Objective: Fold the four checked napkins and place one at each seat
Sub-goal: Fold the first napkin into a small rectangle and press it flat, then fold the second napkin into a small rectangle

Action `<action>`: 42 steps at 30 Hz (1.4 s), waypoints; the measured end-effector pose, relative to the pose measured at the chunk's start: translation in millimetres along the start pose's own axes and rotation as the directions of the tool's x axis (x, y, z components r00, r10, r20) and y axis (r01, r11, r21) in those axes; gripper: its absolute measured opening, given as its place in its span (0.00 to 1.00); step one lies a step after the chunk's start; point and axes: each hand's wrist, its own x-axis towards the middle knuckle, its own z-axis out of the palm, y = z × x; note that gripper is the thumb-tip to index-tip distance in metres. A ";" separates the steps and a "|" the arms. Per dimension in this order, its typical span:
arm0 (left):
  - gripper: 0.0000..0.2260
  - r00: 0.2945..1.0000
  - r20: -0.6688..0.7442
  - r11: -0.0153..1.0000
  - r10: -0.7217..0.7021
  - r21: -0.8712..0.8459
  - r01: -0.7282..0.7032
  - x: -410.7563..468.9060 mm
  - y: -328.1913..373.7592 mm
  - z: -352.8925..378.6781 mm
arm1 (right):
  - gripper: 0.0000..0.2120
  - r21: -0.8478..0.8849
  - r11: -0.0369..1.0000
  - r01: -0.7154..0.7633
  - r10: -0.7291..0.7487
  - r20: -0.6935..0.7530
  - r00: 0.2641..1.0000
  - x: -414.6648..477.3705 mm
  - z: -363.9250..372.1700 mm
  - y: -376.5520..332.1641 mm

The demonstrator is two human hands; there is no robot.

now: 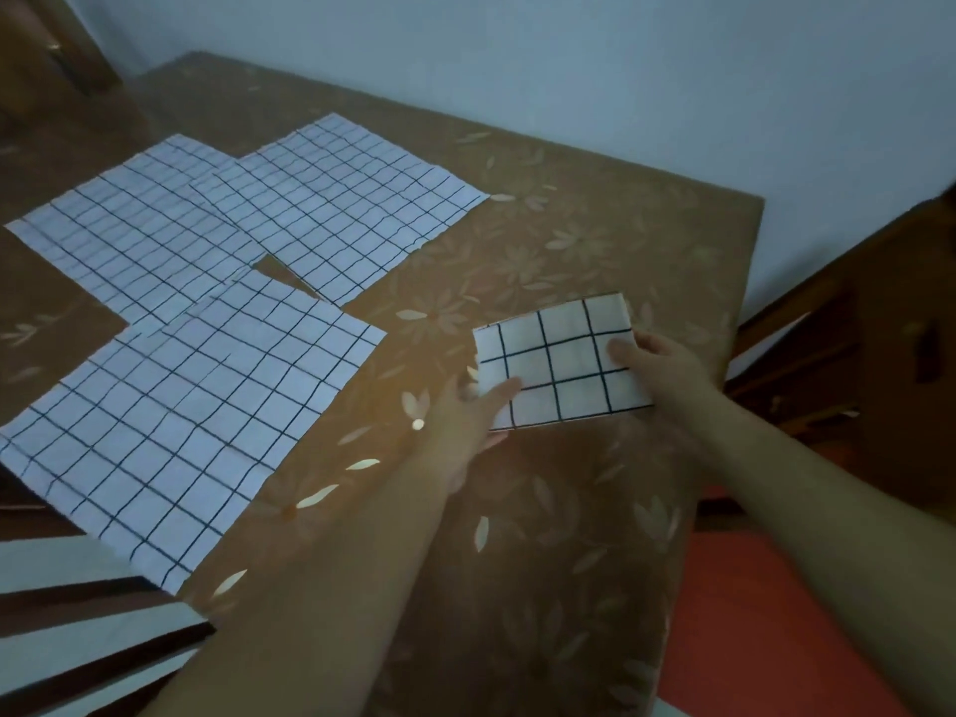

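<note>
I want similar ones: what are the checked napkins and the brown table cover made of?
Folded napkin and the flat napkins: seemingly thin matte woven cloth, since creases and frayed-looking edges show. Table cover: probably smooth fabric or vinyl with a printed floral pattern and slight sheen; it is too dim to tell.

Single head-worn wide-angle view. I read it as looking forward and down, from close above the worktop (595, 240), both forearms entering from the lower edge. Far worktop edge and wall (569, 59) fill the top. No second view.
</note>
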 end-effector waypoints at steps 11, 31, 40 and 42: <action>0.11 0.982 0.136 0.989 -0.132 -0.051 0.140 20.1 29.0 89.2 | 0.15 0.092 0.960 -0.265 0.275 -0.116 0.955 33.7 -95.9 22.1; 0.11 0.948 -0.098 0.784 0.303 0.591 -0.189 -1.8 45.1 17.2 | 0.15 -0.493 0.768 0.410 -0.367 0.186 0.911 33.8 6.0 0.6; 0.14 0.915 -0.284 0.720 0.286 0.693 -0.010 -48.1 20.4 -166.9 | 0.11 -0.486 0.646 0.589 -0.364 0.482 0.797 -14.5 184.4 17.9; 0.16 0.915 -0.297 0.717 0.273 0.697 0.012 -55.4 11.8 -199.3 | 0.13 -0.508 0.635 0.582 -0.336 0.496 0.801 -26.7 213.9 28.0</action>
